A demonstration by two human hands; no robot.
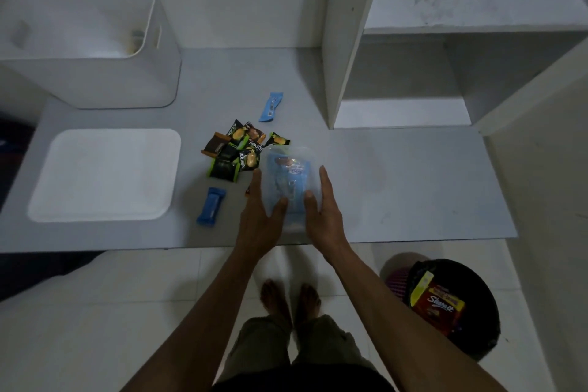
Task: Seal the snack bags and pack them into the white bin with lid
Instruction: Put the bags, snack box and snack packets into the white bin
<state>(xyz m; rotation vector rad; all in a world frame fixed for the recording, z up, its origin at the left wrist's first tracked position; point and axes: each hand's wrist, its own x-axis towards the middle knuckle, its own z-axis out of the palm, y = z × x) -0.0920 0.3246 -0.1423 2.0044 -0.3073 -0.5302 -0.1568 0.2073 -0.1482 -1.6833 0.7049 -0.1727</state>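
Grey countertop [397, 175], dim light. Clear zip bag [288, 181] lower centre, holding blue snack packets, lay flat on counter. Left hand [259, 226] and right hand [321, 216] flanked it, fingers straight, pressing its sides, apart. Bag judged light, limp, slippery; best pinched along seal strip. White bin [105, 73] upper left, open; lid [105, 173] below it. Loose Nextar packets [238, 153] just left of bag. Seal edge indistinct; bin contents unclear.

Bare forearms, no sleeves; olive-grey trousers [305, 347], dark top [302, 387], bare feet [289, 299].
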